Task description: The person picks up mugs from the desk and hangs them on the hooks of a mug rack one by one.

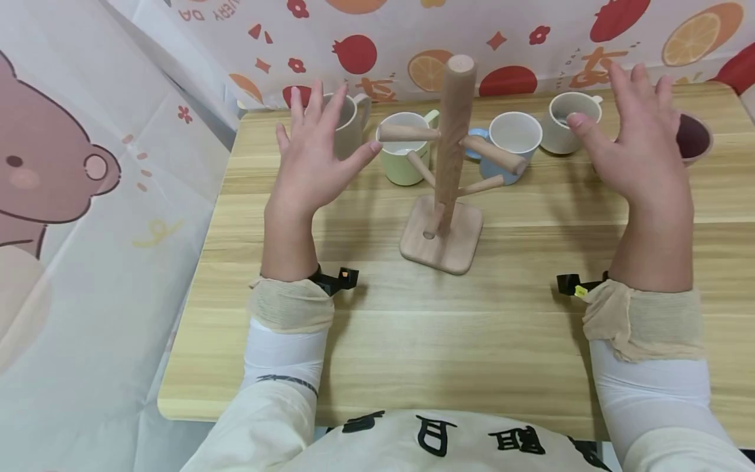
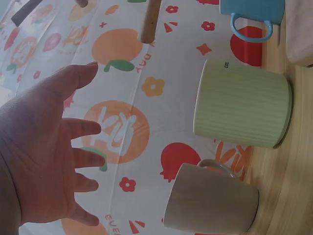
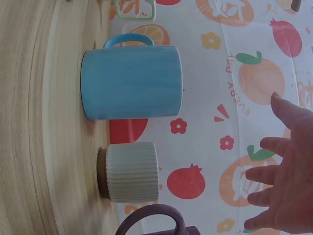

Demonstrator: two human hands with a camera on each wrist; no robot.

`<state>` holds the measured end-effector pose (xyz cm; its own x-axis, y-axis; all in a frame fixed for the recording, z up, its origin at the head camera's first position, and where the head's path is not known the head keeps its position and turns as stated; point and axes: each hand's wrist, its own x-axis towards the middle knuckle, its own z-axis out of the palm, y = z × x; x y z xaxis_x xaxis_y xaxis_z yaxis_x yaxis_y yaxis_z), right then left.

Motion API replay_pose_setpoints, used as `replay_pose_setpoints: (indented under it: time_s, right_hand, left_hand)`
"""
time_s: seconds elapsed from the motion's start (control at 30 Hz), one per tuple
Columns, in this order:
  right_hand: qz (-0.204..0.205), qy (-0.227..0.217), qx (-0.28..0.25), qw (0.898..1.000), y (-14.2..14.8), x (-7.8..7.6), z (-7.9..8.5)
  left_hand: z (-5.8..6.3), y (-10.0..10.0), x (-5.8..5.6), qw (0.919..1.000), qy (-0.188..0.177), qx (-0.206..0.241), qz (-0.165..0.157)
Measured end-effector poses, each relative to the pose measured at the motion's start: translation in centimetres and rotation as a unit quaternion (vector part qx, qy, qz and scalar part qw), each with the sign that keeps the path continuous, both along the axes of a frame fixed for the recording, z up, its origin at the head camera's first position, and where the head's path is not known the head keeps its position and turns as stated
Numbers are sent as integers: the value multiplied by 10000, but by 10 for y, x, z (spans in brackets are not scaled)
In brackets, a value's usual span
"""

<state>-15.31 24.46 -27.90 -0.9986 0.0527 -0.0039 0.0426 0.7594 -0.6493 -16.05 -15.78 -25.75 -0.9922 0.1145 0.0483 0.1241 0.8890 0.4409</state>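
My left hand (image 1: 311,154) hovers with spread fingers on the left, overlapping a grey-beige mug (image 1: 352,128) in the head view; it holds nothing. On the right, my right hand (image 1: 639,141) is likewise raised, fingers apart, between a small white ribbed mug (image 1: 557,131) and a dark-purple-lined mug (image 1: 696,139). Between the hands stands a wooden mug tree (image 1: 453,144) with several pegs on a square base (image 1: 442,246), no mug on its pegs. Behind it are a light green mug (image 1: 401,164) and a blue mug (image 1: 492,169) with a white inside.
The mugs line the back of a wood-grain table (image 1: 377,354). A white curtain (image 1: 389,16) printed with fruit hangs right behind them, and a bear-printed sheet (image 1: 77,295) hangs on the left. Black camera mounts (image 1: 342,280) sit on both wrists.
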Motion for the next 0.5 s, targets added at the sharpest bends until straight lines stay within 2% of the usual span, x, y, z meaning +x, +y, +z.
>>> replay_pose_setpoints:
  time_s: [0.13,0.2,0.27,0.37,0.5]
  right_hand:
    - [64,6,-6,10000,-1,0,0]
    - [102,20,-7,9999,-2,0,0]
    - [144,43,-21,9999,-3,-1,-1]
    - [237,108,25,9997,-6,-1,-2]
    - [380,151,101,9991,-12,-3,-4]
  left_hand:
    - [0,4,1,9998,73,20,-189]
    - [0,7,3,9986,55,196,-489]
    - [1,12,5,9943,-6,581,-898]
    - [-1,23,8,9765,-128,1444,-1595]
    - [-7,41,11,9395,-115,2562,-2271]
